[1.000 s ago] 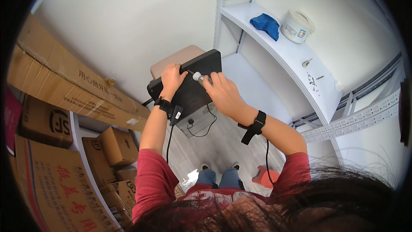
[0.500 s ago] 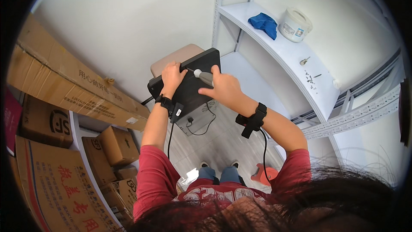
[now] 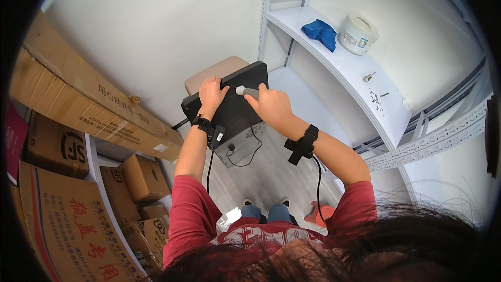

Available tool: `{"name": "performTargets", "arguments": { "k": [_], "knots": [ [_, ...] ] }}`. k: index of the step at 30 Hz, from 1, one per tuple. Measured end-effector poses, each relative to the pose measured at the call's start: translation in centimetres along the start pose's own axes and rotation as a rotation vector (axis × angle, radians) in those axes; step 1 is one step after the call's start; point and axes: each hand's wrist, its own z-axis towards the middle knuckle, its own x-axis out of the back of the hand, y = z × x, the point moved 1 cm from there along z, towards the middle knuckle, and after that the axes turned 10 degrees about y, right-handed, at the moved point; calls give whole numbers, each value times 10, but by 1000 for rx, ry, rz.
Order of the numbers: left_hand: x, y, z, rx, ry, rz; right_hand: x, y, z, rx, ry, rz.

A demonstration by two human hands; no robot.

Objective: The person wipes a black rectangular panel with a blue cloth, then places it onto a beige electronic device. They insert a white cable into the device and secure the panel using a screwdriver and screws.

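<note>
In front of me a flat black case (image 3: 257,77) stands tilted, its broad face toward me. My left hand (image 3: 210,97) is closed over its far edge, the thumb lying on the face. My right hand (image 3: 275,107) is wrapped round the grey handle of a screwdriver (image 3: 248,93) with a white collar. The screwdriver points left along the case, toward my left thumb; its tip and whatever it touches are too small to make out.
Behind the case is a beige stool seat (image 3: 209,74). The white shelf (image 3: 355,81) at right carries a blue cloth (image 3: 320,34), a white tub (image 3: 358,34), a small tool (image 3: 369,77) and scattered small parts (image 3: 377,103). Cardboard boxes (image 3: 88,91) line the left. A red stool (image 3: 318,214) stands near my feet.
My right fingers have closed further round the screwdriver handle, and the thumb now lies along it. My left hand keeps its place on the case. The view has shifted slightly.
</note>
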Motion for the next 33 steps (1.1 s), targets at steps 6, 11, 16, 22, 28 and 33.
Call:
{"name": "performTargets", "arguments": {
  "k": [6, 11, 16, 22, 28, 33],
  "knots": [
    [0, 2, -2, 1, -1, -11, 5, 7, -21, 193, 101, 190],
    [0, 1, -5, -8, 9, -16, 16, -2, -14, 334, 141, 99],
    [-1, 3, -4, -3, -5, -2, 12, -1, -9, 101, 148, 178],
    [0, -2, -6, -9, 23, 8, 3, 2, -10, -128, 152, 192],
    [3, 4, -5, -28, 16, -26, 2, 3, -22, 256, 173, 160],
    [2, 3, -7, -13, 16, -21, 6, -3, -28, 529, 211, 59]
  ]
}}
